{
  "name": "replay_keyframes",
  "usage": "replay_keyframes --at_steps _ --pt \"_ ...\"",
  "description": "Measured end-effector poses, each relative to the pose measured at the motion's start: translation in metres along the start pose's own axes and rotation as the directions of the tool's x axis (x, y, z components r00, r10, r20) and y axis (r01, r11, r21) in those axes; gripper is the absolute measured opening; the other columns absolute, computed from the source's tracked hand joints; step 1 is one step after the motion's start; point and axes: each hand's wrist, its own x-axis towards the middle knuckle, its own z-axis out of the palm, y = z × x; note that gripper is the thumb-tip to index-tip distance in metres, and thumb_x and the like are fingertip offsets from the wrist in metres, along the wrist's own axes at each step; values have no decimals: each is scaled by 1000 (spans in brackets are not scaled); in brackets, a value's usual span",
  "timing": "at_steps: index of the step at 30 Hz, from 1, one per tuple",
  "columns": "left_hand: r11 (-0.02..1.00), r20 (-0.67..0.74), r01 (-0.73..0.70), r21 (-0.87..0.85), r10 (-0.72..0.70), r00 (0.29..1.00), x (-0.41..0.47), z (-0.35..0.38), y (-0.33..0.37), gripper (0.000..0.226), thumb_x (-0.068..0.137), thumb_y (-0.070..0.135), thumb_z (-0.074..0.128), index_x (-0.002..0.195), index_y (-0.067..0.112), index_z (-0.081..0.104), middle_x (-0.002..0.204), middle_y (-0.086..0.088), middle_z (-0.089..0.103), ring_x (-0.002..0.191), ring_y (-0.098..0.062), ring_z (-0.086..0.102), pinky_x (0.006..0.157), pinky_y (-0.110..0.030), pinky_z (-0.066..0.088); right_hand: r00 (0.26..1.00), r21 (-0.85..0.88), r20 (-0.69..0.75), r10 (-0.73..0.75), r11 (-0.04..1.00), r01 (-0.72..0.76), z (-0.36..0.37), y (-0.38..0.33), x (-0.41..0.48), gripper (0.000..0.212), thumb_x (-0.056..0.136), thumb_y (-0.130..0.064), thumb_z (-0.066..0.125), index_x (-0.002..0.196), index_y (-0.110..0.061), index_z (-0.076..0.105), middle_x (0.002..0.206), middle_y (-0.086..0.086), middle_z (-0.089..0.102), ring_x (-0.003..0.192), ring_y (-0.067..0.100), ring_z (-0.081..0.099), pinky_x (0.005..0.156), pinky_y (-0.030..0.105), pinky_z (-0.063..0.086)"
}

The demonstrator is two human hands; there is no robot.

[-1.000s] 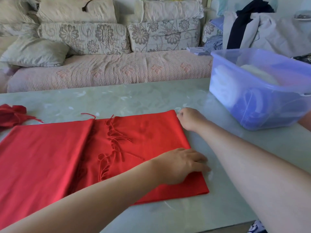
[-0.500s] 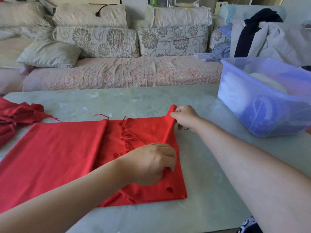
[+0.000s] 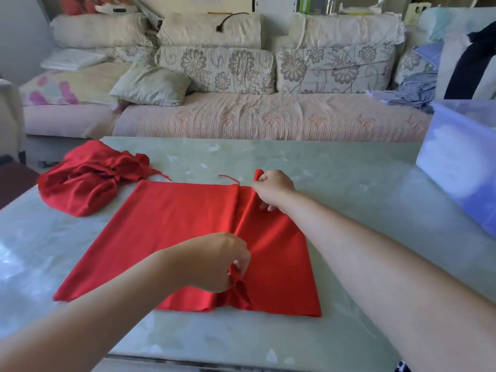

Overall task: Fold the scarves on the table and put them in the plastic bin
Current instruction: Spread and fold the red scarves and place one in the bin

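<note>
Pinching the flat red fabric scarf [image 3: 182, 232] on the pale green table [image 3: 349, 183], the left hand [image 3: 218, 264] holds its near edge at six o'clock, the right hand [image 3: 272, 187] its far corner at twelve; the translucent blue plastic bin [image 3: 461, 167] stands at three o'clock.

So: two scarves (flat scarf [image 3: 174, 232] near, bunched scarf [image 3: 80, 183] far left), one bin [image 3: 461, 157], one table [image 3: 349, 183], two hands: left hand [image 3: 214, 261], right hand [image 3: 273, 186].
</note>
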Motion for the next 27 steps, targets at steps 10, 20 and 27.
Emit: replay_keyframes --at_steps 10,20,27 --pt "984 -285 -40 -174 -11 959 -4 6 -20 51 67 -3 43 97 26 72 100 10 64 93 -3 57 85 -22 46 971 -267 45 -233 934 237 32 17 10 29 92 -30 56 117 -22 69 121 3 68 116 26 60 101 34 46" --pt "921 9 289 261 -302 953 -3 30 -36 64 99 57 32 156 36 10 164 5 3 151 -16 0 122 -42 8 971 -695 218 -100 682 226 12 68 -9 70 100 -63 21 159 -33 2 168 8 -3 154 24 -2 124 47 1" --pt "868 -297 363 340 -267 917 30 18 -29 54 102 45 32 151 21 32 160 1 23 147 -19 18 119 -38 17 941 -636 172 -291 697 332 7 72 -12 61 102 -55 32 158 -30 23 166 8 15 153 23 11 124 44 10"
